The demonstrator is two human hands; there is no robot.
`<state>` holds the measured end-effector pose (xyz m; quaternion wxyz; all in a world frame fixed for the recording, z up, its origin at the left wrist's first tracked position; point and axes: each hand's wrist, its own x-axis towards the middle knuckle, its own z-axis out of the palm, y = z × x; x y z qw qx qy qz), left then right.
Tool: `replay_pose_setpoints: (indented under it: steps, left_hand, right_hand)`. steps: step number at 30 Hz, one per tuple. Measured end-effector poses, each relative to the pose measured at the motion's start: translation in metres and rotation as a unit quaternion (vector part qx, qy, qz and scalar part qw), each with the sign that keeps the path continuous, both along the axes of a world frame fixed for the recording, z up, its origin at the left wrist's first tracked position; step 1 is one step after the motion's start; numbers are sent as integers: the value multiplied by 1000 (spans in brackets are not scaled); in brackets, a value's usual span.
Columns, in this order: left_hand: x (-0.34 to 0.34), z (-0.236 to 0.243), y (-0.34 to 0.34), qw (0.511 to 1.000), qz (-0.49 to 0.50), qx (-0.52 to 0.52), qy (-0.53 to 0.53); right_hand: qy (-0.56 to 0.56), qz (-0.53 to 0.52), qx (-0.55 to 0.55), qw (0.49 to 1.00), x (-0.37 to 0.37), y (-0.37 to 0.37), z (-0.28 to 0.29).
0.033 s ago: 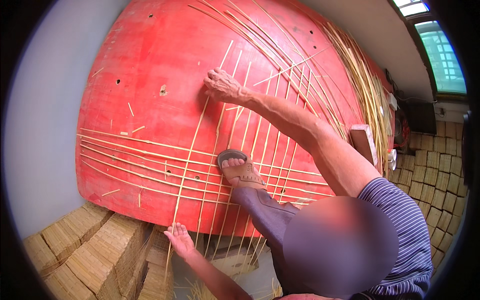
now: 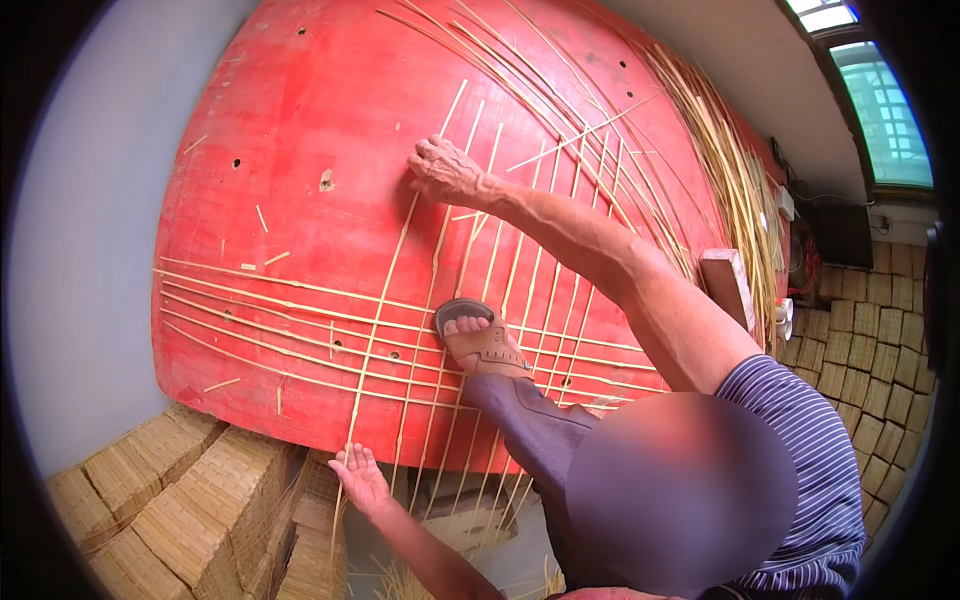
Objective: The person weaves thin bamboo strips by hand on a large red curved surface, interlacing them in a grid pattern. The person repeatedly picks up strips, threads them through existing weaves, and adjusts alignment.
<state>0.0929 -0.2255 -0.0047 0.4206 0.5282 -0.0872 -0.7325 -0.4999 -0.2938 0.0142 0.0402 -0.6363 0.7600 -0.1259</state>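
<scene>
My right hand (image 2: 445, 170) is closed over a long pale bamboo strip (image 2: 385, 300) near its upper part, with fingers curled down on the red board (image 2: 280, 120). My left hand (image 2: 360, 475) is open at the board's near edge, fingers spread beside the lower part of that same strip, the palm partly up. Several strips cross at right angles in a loose open grid (image 2: 255, 317). A sandalled foot (image 2: 470, 335) in dark trousers stands on the grid between my hands.
A thick bundle of long strips (image 2: 720, 150) lies along the board's right side, beside a wooden block (image 2: 726, 285). Stacked woven bamboo pieces (image 2: 190, 490) sit below the board at the lower left, more (image 2: 865, 360) at the right. A pale wall (image 2: 90, 250) borders the left.
</scene>
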Motion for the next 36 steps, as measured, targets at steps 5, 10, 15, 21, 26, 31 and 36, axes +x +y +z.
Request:
replay_pose_setpoints:
  steps: [5, 10, 15, 21, 26, 31, 36]
  left_hand:
    - [-5, -6, 1, 1000, 7, -1, 9]
    - [-2, -14, 4, 1000, 19, -6, 21]
    - [4, -16, 1, 1000, 21, -12, 12]
    - [-18, 24, -2, 982, -22, 182, -43]
    - [-100, 62, -7, 842, -272, -197, -422]
    - [-143, 46, -20, 674, -346, -364, -541]
    - [-145, 49, -5, 676, -352, -356, -540]
  right_hand:
    - [7, 5, -12, 1000, -3, 0, -5]
    - [5, 12, -10, 1000, -5, 1, -7]
    - [7, 15, -10, 1000, 0, -1, -4]
    - [51, 15, -4, 999, 11, 1, 6]
    - [-28, 184, -69, 980, 87, 15, -2]
    - [-140, 138, -29, 980, 128, 25, -8]
    - [-143, 157, -29, 977, 124, 32, -11]
